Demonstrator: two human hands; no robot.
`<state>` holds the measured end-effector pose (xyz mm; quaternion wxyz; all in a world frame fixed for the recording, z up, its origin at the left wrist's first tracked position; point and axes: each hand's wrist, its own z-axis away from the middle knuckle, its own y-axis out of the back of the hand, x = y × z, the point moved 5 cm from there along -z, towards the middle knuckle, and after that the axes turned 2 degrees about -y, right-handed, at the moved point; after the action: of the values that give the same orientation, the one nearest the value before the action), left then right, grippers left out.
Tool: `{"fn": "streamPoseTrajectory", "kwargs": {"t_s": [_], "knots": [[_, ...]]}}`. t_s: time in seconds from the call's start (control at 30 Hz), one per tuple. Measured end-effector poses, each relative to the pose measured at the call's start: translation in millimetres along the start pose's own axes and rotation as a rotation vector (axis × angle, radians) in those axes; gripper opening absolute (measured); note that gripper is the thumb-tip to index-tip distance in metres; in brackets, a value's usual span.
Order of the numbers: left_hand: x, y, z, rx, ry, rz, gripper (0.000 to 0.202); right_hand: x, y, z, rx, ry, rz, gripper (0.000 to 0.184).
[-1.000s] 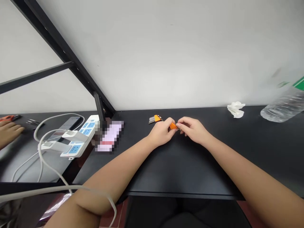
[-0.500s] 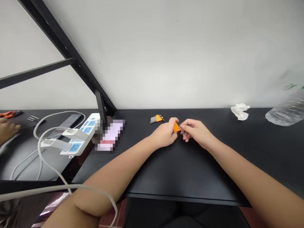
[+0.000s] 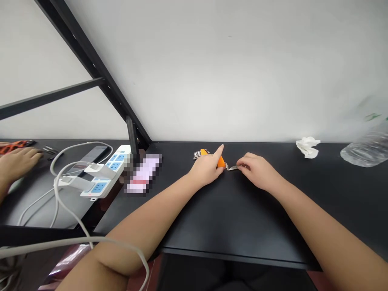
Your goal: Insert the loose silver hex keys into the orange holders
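We seem to be handling slim silver metal keys [image 3: 233,168], mid-frame.
Left hand [image 3: 203,169] clasps an orange plastic wedge [image 3: 221,162], right hand [image 3: 259,171] pinches keys; next needs steadiness.

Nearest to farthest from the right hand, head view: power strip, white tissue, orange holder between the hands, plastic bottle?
From the right hand:
1. Orange holder: just left, at the left hand.
2. White tissue: right, farther back.
3. Plastic bottle: far right.
4. Power strip: far left.

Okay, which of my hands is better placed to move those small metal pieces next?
Probably your right hand: its fingers seem to pinch the outer end of the metal pieces, while your left hand is occupied with the orange holder.
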<state>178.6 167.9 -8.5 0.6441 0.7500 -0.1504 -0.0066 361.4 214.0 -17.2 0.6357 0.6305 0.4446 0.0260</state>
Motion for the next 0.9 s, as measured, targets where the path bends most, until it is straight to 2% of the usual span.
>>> {"fn": "streamPoseTrajectory", "kwargs": {"t_s": [0.07,0.2,0.4,0.53,0.67,0.77,0.9], "knots": [[-5.2,-0.6,-0.8,-0.014,0.037,0.014,0.081,6.2,0.2,0.3,-0.039,0.038,0.144,0.02],[-7.0,-0.7,-0.7,-0.015,0.052,0.025,0.073,5.7,-4.5,-0.2,-0.122,0.055,0.264,0.023],[-5.0,-1.0,1.9,-0.005,0.024,-0.021,0.073,-8.1,-8.4,4.7,-0.212,-0.025,0.325,0.01],[-5.5,-1.2,3.1,0.002,0.008,-0.011,0.069,-8.2,-4.4,9.5,-0.271,-0.103,0.172,0.007],[-4.3,0.1,3.4,0.019,-0.032,0.045,0.068,-6.5,6.3,10.2,-0.203,-0.172,-0.091,0.003],[-1.0,1.8,3.8,0.045,-0.094,0.069,0.069,-8.8,7.4,10.6,-0.194,-0.164,-0.211,0.007],[3.2,3.1,4.8,0.048,-0.141,0.073,0.068,-11.7,3.4,11.7,-0.231,-0.124,-0.257,0.011]]}}
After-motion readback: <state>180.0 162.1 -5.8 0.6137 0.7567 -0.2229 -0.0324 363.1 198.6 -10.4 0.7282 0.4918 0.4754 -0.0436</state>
